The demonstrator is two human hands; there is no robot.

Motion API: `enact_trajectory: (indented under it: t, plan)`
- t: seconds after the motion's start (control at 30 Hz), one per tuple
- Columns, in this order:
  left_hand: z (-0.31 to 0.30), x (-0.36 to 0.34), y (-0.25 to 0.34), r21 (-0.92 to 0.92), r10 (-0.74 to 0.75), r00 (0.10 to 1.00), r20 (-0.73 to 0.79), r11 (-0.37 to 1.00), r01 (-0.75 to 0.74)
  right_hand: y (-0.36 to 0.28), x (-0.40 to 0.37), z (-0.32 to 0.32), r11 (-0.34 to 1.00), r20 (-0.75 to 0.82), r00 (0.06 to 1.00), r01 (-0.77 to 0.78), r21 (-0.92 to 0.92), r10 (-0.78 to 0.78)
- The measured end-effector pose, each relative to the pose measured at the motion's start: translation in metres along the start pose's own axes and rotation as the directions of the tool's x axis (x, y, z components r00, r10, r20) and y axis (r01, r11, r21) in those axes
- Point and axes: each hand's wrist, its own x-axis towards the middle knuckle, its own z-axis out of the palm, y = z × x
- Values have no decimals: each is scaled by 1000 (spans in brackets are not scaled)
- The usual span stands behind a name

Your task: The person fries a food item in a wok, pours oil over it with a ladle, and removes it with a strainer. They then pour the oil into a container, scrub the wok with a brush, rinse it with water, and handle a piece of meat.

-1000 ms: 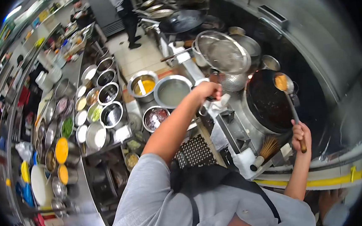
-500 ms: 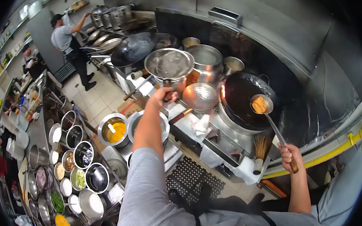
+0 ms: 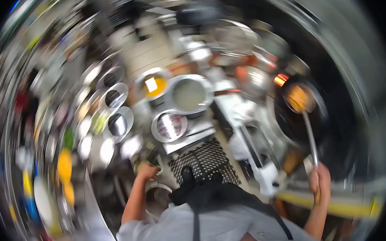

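Note:
My right hand [image 3: 321,183] is closed around the handle of a ladle [image 3: 310,134] at the right. An orange-brown paste or sauce [image 3: 298,98] fills the ladle's bowl, which is over the dark wok [image 3: 287,118] on the stove. My left hand [image 3: 147,172] is low on the left, away from the stove. Motion smears its fingers, and I cannot tell whether they grip the pale-rimmed thing [image 3: 160,164] right beside them. Close below that hand stands a round metal container [image 3: 159,195].
Ahead are a pot of yellow liquid [image 3: 155,85], a wide pot of cloudy liquid [image 3: 189,95] and a round strainer or bowl [image 3: 169,125]. Several ingredient containers line the left counter. A perforated black mat [image 3: 205,162] covers the floor by my feet. Flame glows [image 3: 281,79] beside the wok.
My view has swung left and down, with strong blur. My left hand has left the strainer handle by the stove and come back low left. The filled ladle stays in my right hand.

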Motion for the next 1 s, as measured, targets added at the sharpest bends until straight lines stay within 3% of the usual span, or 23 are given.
enact_trajectory:
  t: [0.07,0.17,0.23,0.27,0.3,0.33,0.4,0.43,0.47,0.5,0.57,0.6,0.63,0.67,0.7,0.73,0.77,0.8,0.93,1.0]
  plan:
    - [7,-21,-95,227,-170,981,97,963,145,-19,6,19,998,70,996,-57,8,56]
    - [16,-83,-143,-70,-263,964,44,962,266,-49,10,93,984,418,891,-175,-40,176]
    - [18,-102,-166,91,-84,932,-352,988,123,-52,13,139,968,607,759,-236,-82,237]
    - [12,-111,-170,57,-96,925,-367,990,126,-51,11,172,963,658,705,-233,-137,264]
    - [7,-122,-171,-33,-95,731,-675,995,99,-50,12,208,942,729,607,-292,-166,317]
    - [-2,-131,-178,-105,-117,435,-893,993,52,-48,12,245,915,788,496,-349,-203,364]
    - [-30,-146,-212,-64,-65,80,-995,998,26,-38,8,321,884,820,382,-370,-287,426]
    - [-47,-163,-224,-109,-107,-35,-994,991,80,-32,3,366,821,832,247,-447,-356,496]
    - [-65,-177,-244,-287,-282,-65,-957,953,100,-24,-10,413,747,829,111,-510,-425,548]
    - [-74,-180,-274,-271,-228,-300,-926,957,108,-13,-25,461,750,829,49,-458,-477,557]
    - [-88,-197,-316,-415,-311,-379,-871,881,230,14,-41,557,703,785,-122,-377,-603,608]
    - [-88,-196,-335,-470,-341,-368,-865,806,358,27,-64,601,720,768,-119,-282,-634,630]
    - [-89,-195,-342,-532,-413,-357,-838,766,362,48,-81,647,744,764,26,-249,-620,645]
    - [-92,-196,-346,-588,-481,-347,-805,720,368,68,-88,692,771,773,-19,-58,-634,634]
    - [-94,-197,-347,-593,-483,-352,-801,720,361,88,-107,729,746,746,45,10,-666,665]
    - [-93,-199,-344,-580,-474,-343,-811,727,368,119,-102,774,750,752,-43,133,-648,658]
    - [-91,-200,-342,-565,-463,-331,-822,734,377,141,-123,802,744,766,52,202,-637,641]
    - [-92,-201,-341,-565,-462,-334,-822,735,375,163,-145,827,733,779,143,271,-624,610]
    - [-97,-202,-341,-596,-509,-311,-802,706,383,230,-176,881,629,784,223,490,-604,580]
    - [-98,-203,-341,-603,-516,-314,-797,701,380,243,-179,891,611,752,268,452,-650,602]
